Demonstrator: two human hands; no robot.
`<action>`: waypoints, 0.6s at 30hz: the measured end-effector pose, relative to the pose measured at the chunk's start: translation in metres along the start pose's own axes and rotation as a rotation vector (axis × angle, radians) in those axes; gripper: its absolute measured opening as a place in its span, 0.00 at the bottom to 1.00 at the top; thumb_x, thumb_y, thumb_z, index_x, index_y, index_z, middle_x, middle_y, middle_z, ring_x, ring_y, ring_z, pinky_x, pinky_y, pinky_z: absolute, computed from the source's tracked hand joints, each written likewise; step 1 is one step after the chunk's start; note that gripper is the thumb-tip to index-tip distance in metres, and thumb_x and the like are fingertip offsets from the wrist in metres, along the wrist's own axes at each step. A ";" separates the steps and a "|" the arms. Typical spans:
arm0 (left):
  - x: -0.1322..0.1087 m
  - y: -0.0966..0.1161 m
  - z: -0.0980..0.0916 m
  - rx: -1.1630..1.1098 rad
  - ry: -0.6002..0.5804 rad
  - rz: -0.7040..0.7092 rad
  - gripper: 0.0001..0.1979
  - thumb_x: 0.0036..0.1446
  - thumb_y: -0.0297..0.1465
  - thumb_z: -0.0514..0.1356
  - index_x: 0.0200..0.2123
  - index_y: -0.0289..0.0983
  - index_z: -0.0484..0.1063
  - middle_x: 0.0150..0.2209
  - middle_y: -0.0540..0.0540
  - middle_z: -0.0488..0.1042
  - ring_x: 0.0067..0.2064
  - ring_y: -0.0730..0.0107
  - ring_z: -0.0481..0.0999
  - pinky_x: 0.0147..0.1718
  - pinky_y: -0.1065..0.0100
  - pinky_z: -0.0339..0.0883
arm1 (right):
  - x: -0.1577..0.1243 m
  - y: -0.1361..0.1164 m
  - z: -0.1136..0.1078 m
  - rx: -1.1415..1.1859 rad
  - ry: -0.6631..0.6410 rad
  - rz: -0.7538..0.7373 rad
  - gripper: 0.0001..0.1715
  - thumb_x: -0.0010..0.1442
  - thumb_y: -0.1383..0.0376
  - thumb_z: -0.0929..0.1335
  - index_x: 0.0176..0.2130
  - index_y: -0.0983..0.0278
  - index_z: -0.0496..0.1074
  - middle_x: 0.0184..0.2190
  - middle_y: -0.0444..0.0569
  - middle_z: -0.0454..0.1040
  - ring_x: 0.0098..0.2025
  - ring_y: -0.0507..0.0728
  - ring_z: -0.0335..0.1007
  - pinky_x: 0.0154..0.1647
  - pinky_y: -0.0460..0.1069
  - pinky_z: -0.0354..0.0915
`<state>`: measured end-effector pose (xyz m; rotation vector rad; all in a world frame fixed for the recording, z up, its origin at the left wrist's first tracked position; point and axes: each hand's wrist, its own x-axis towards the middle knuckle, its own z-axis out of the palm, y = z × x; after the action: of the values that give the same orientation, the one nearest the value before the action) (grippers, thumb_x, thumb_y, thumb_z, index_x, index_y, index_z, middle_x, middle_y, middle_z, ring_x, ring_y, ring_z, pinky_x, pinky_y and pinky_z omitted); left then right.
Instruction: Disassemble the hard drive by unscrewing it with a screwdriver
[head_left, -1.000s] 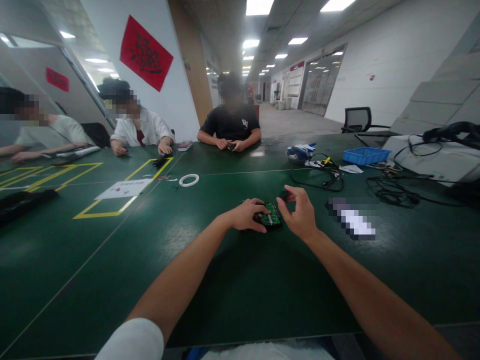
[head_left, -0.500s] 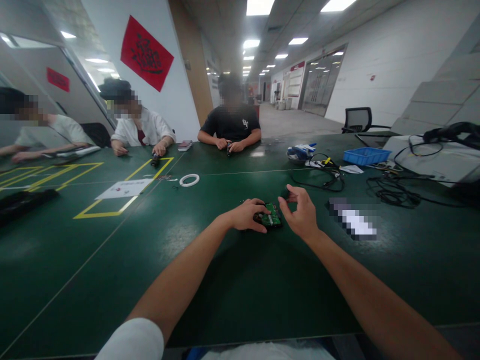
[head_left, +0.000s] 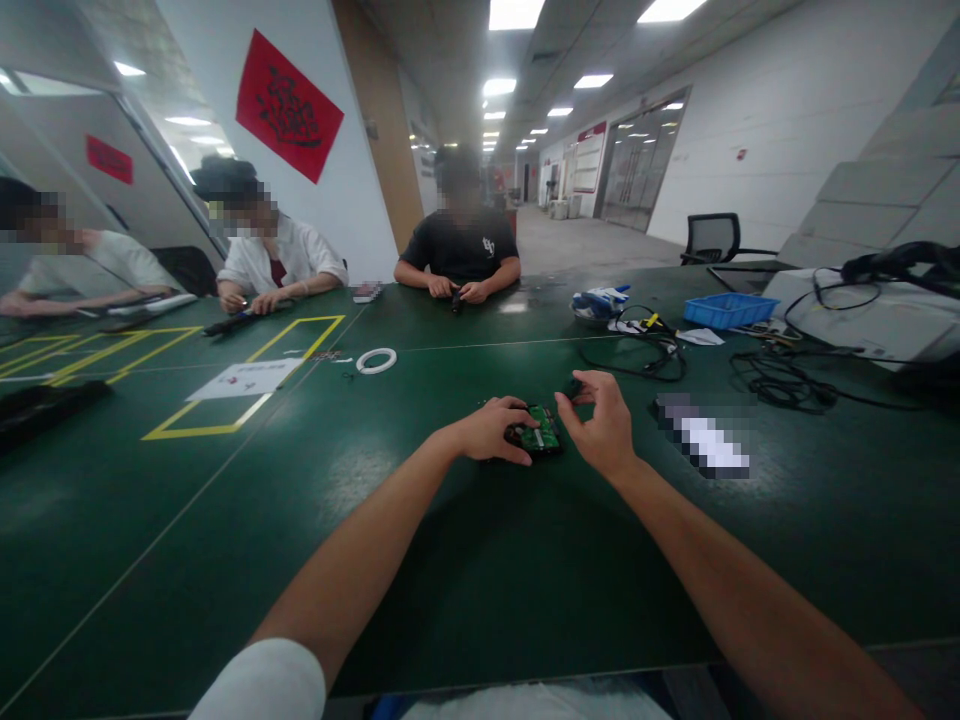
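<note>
A green circuit board (head_left: 545,430) in a dark casing lies on the green table (head_left: 525,580) in front of me. My left hand (head_left: 495,430) is closed around its left side, thumb at the near edge and fingers across the top. Just right of the board, my right hand (head_left: 602,420) is raised in a pinch. A small dark part (head_left: 574,387) shows between its thumb and fingertips, too small to name. The right hand is apart from the board.
A phone-like slab (head_left: 701,437) lies right of my hand. Black cables (head_left: 787,380), a blue tray (head_left: 731,311) and a bag (head_left: 600,303) are behind it. A white ring (head_left: 376,361) and paper sheet (head_left: 244,380) lie left. Several people sit across the table.
My hands and the board keep nearly the same pose; the view has shifted slightly. Across the table, a person in white has brought both hands together over a dark object.
</note>
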<state>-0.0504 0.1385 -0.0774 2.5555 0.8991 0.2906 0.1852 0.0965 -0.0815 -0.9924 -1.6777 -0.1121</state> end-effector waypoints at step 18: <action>-0.001 0.001 -0.001 0.000 -0.010 -0.014 0.38 0.48 0.52 0.70 0.60 0.46 0.70 0.66 0.38 0.58 0.65 0.42 0.60 0.62 0.44 0.55 | 0.001 -0.007 -0.003 -0.004 -0.060 0.009 0.24 0.65 0.61 0.67 0.58 0.59 0.62 0.51 0.56 0.70 0.40 0.59 0.76 0.41 0.57 0.77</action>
<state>-0.0508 0.1375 -0.0757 2.5473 0.9123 0.2735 0.1823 0.0908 -0.0769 -1.0149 -1.7280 -0.0809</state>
